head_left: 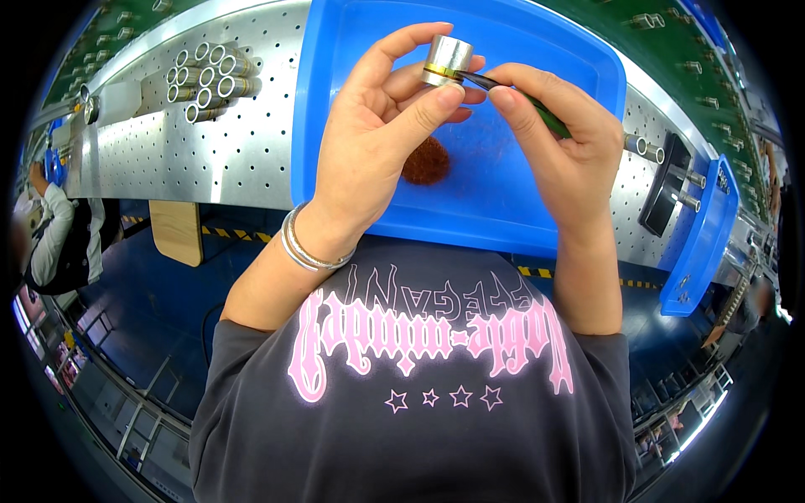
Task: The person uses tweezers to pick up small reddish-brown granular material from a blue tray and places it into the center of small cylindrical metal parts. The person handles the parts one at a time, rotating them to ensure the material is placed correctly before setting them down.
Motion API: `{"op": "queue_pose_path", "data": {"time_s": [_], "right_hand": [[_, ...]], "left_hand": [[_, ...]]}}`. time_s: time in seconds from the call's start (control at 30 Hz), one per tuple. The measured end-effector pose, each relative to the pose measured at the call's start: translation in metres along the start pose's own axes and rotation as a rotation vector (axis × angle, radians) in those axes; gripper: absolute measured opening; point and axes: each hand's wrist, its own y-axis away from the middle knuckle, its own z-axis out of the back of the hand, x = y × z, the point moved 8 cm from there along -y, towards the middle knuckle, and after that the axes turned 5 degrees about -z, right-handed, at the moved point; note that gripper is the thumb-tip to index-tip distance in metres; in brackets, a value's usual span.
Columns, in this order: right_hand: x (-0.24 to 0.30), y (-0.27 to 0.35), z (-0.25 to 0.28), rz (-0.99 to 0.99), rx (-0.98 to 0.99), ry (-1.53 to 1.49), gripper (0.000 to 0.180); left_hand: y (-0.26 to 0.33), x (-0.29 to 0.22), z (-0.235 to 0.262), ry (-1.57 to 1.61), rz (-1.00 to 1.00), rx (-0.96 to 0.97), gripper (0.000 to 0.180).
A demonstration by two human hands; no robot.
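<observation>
L hand (381,126) pinches short silver metal cylinder (446,60) w/ gold band, above blue tray (335,126). R hand (553,126) grips dark tweezers (511,94), tip touching band. Reddish copper wire clump (425,161) in tray.

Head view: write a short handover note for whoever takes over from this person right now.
Left hand: holds a short silver metal cylinder with a yellow band at its lower edge, over the blue tray.
Right hand: grips dark tweezers, tip at the yellow band.
Tray holds a clump of reddish-brown fine wire or shavings.
A bundle of silver tubes lies on the perforated metal bench to the left.
Done: cylinder picked up, tweezers applied.
Left: work at the band looks unfinished; extent unclear.
</observation>
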Motion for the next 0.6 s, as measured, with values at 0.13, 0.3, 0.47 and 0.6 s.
{"op": "queue_pose_path", "data": {"time_s": [0.13, 0.3, 0.47, 0.6], "right_hand": [[0.001, 0.000, 0.001, 0.005, -0.012, 0.001, 0.011], [-0.006, -0.002, 0.000, -0.095, 0.018, -0.108, 0.012], [-0.014, -0.010, -0.015, -0.228, 0.169, -0.337, 0.013], [-0.036, -0.049, -0.013, -0.242, 0.209, -0.268, 0.011]], "left_hand": [[0.000, 0.001, -0.001, -0.070, -0.003, 0.050, 0.047], [0.000, 0.002, 0.000, -0.057, 0.036, 0.040, 0.047], [0.003, 0.012, 0.000, -0.137, 0.190, 0.093, 0.052], [-0.003, -0.007, 0.013, -0.334, 0.020, -0.011, 0.054]]}}
